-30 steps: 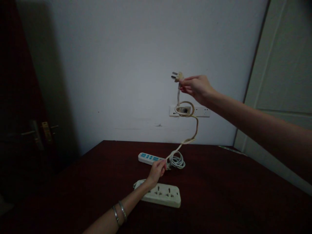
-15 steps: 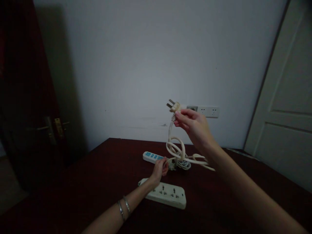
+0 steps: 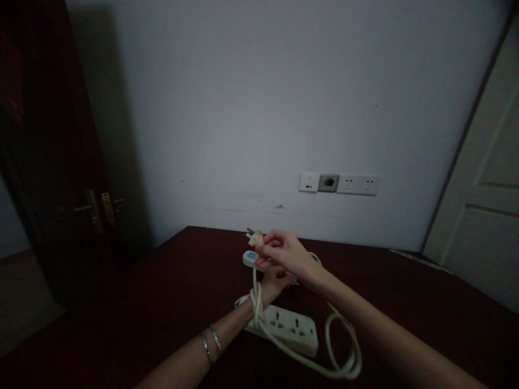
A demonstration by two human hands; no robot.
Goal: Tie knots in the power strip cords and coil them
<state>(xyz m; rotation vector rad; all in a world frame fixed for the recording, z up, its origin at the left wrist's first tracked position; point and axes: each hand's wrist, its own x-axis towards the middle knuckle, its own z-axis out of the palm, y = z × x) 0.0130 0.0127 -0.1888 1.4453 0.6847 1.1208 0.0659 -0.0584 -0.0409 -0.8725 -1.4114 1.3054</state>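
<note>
My right hand (image 3: 284, 251) pinches a cream plug (image 3: 255, 238) at the end of a white cord (image 3: 340, 351). The cord drops from the plug and loops over the dark red table (image 3: 121, 324) toward the lower right. My left hand (image 3: 273, 282) lies just below the right one, mostly hidden by it, fingers closed on the cord; two bangles circle its wrist. A white power strip (image 3: 290, 328) lies beneath my left forearm. A second strip with blue buttons (image 3: 251, 259) peeks out behind my hands.
A white wall outlet panel (image 3: 339, 183) sits on the wall above the table's far edge. A dark wooden door with a brass handle (image 3: 99, 208) stands at the left. A white door (image 3: 482, 216) is at the right.
My right hand came down from high by the wall outlet to just above my left hand, bringing the plug with it. The cord, once stretched upward, now hangs in slack loops over the table.
</note>
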